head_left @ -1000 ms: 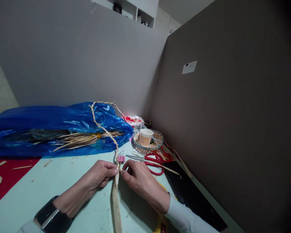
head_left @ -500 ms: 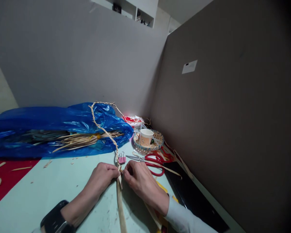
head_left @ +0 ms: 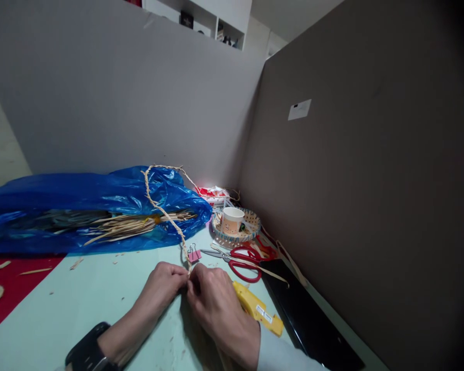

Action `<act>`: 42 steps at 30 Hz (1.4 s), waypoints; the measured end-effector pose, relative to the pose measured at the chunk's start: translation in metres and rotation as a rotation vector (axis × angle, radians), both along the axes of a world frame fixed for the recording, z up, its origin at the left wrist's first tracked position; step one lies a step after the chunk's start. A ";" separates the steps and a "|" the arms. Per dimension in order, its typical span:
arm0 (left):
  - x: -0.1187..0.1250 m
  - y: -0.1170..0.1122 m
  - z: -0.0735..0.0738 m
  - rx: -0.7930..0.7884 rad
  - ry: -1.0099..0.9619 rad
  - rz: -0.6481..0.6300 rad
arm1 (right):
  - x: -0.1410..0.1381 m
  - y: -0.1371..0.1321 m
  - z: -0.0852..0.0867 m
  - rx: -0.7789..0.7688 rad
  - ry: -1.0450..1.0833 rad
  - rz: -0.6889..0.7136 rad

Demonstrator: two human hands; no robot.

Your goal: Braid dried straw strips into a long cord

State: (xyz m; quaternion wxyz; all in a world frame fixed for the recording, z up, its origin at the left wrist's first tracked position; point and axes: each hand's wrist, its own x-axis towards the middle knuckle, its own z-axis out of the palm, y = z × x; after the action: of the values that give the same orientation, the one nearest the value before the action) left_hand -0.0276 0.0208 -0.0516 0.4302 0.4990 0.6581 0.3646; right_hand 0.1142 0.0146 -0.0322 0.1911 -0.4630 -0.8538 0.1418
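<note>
My left hand [head_left: 163, 284] and my right hand [head_left: 212, 304] meet at the near end of a braided straw cord [head_left: 166, 216]. Both hands are closed in a pinch on the cord's loose strands. The braid runs from my fingers up over the blue plastic bag [head_left: 81, 206] and loops back down behind it. A pink binder clip [head_left: 194, 254] sits on the cord just beyond my fingertips. The straw strands below my fingers are hidden under my right hand. A black watch [head_left: 87, 350] is on my left wrist.
Dry straw [head_left: 131, 224] pokes out of the blue bag. Red-handled scissors [head_left: 239, 258], a yellow glue gun [head_left: 257, 309] and a black slab [head_left: 305, 314] lie to the right. A paper cup [head_left: 232, 219] stands in a woven tray [head_left: 251, 226]. Grey partitions close off the back and right.
My right hand has moved left over the loose strands, hiding them, and now touches my left hand. The yellow glue gun has come into view beside my right wrist.
</note>
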 end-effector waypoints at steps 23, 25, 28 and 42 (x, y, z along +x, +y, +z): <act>-0.008 -0.018 0.009 -0.068 -0.305 -0.172 | 0.010 -0.018 0.003 -0.024 -0.027 -0.002; -0.008 -0.021 0.012 -0.061 -0.329 -0.191 | 0.010 -0.019 0.004 -0.032 -0.031 -0.001; -0.006 -0.024 0.009 -0.072 -0.395 -0.126 | 0.012 -0.018 0.008 -0.075 0.017 0.041; 0.003 -0.042 0.028 -0.065 -0.279 -0.053 | 0.026 0.007 0.026 -0.364 0.395 0.230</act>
State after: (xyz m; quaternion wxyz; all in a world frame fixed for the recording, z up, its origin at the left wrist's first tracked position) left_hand -0.0247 -0.0207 -0.0241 0.5428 0.4466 0.5900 0.3974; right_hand 0.1404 0.0212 -0.0058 0.2498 -0.3532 -0.8076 0.4008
